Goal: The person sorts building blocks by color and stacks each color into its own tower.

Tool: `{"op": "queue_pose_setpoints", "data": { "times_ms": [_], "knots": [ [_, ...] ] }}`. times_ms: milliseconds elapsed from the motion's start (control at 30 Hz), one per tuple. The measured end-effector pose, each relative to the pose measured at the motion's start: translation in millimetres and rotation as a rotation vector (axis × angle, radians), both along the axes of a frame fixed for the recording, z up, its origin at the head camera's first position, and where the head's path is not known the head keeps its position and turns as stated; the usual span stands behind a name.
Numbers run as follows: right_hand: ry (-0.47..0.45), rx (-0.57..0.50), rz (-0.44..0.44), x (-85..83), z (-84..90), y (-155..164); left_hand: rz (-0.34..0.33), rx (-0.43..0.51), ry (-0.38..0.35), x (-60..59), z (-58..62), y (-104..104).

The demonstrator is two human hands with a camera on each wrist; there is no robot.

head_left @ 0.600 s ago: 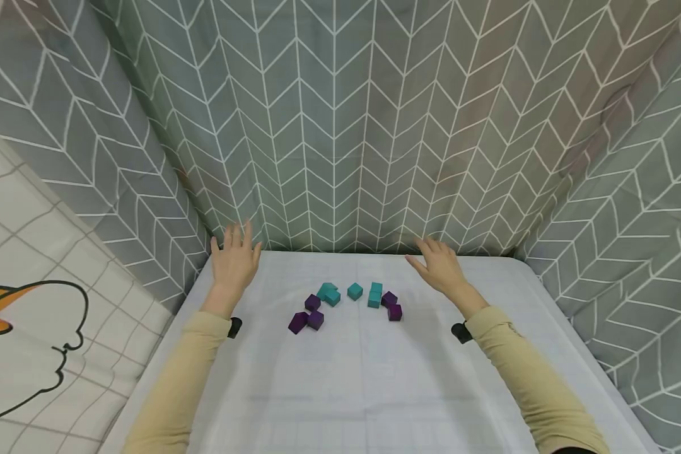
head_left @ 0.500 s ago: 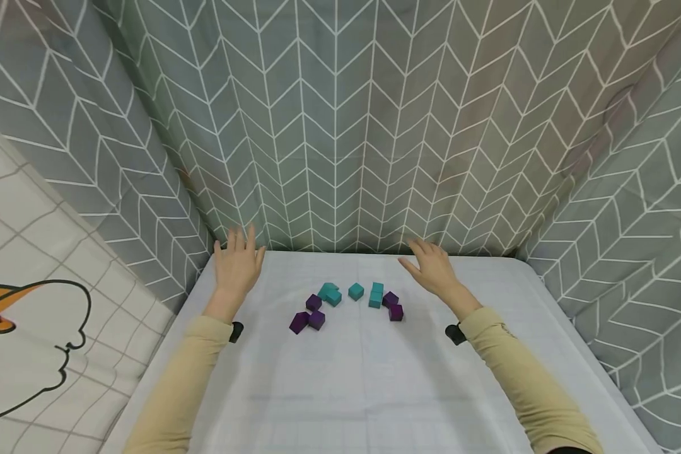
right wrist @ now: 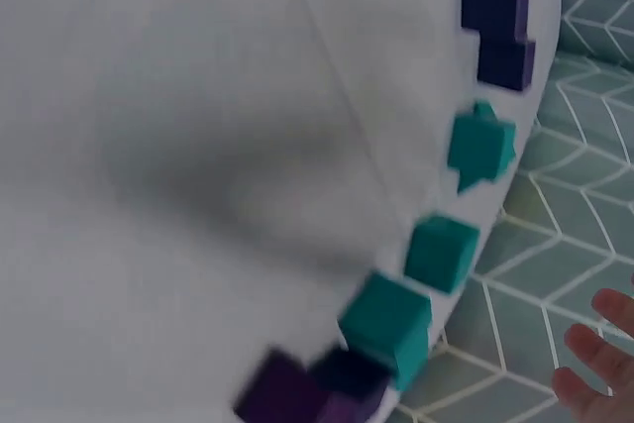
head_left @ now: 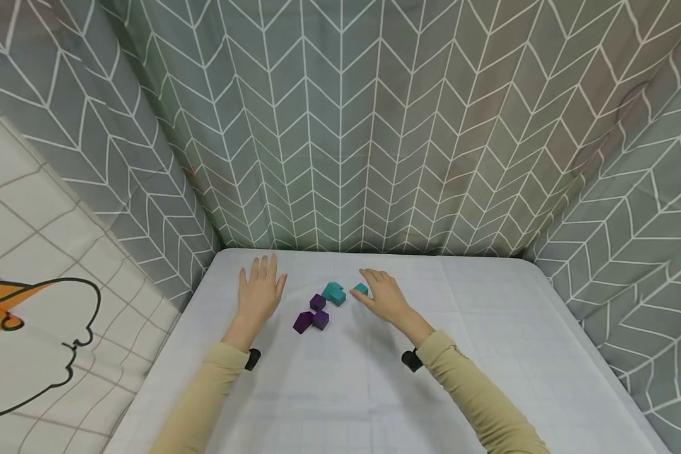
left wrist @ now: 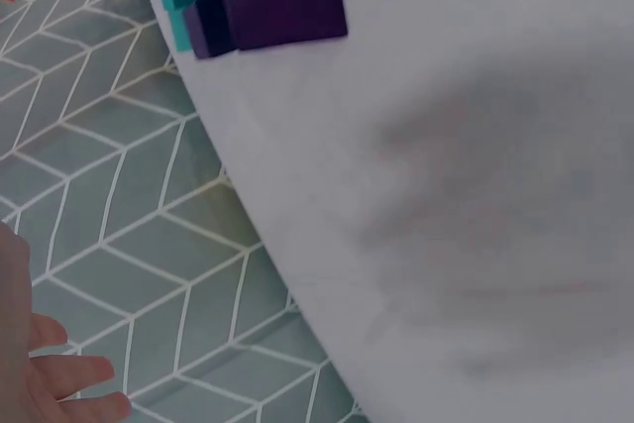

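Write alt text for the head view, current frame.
Two bare hands hover open over a white table with small cubes between them: the left hand beside the purple cubes, the right hand reaching in over the teal cubes. Grey chevron-patterned fabric walls in the table.

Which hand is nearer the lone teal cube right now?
The right hand: its fingers lie right beside the lone teal cube, partly covering it. The left hand rests on the table further left, beyond the purple cubes.
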State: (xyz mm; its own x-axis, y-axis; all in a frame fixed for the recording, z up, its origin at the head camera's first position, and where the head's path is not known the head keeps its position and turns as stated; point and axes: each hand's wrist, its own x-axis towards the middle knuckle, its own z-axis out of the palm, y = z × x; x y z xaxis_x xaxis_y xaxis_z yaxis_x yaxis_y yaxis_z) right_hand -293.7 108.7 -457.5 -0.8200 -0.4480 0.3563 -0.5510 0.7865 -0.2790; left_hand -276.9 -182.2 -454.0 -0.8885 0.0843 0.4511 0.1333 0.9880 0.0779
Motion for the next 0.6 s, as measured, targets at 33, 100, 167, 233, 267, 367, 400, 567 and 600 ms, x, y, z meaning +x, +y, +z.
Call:
{"op": "queue_pose_setpoints", "data": {
  "times_ms": [33,100,167,233,267,367,400,567,600],
  "knots": [
    [-0.008,-0.001,0.0,2.4,-4.9,-4.6,-0.005,0.002,0.0,1.3,-3.7,2.5],
    [-0.029,-0.019,0.011,6.8,-14.9,-12.8,-0.015,0.011,-0.003,3.5,-11.4,7.3],
    [-0.048,-0.034,0.027,10.6,-24.8,-21.6,-0.022,0.019,-0.022,6.4,-19.2,10.5],
    [-0.054,-0.045,0.045,13.7,-33.9,-29.3,-0.033,0.038,-0.053,9.1,-26.1,13.9],
    [-0.057,-0.052,0.055,15.1,-38.2,-32.7,-0.038,0.044,-0.069,10.2,-29.6,15.4],
    [-0.052,-0.059,0.075,17.9,-49.8,-41.8,-0.059,0.06,-0.09,13.7,-38.5,19.5],
    [-0.046,-0.061,0.082,18.3,-53.1,-44.7,-0.073,0.068,-0.08,14.5,-41.4,21.0],
    [-0.03,-0.137,0.126,18.5,-68.1,-57.3,-0.189,0.102,-0.028,16.7,-54.3,30.7],
    [-0.022,-0.158,0.138,18.7,-71.1,-59.2,-0.22,0.106,-0.025,16.5,-56.8,33.0]
  ]
}}
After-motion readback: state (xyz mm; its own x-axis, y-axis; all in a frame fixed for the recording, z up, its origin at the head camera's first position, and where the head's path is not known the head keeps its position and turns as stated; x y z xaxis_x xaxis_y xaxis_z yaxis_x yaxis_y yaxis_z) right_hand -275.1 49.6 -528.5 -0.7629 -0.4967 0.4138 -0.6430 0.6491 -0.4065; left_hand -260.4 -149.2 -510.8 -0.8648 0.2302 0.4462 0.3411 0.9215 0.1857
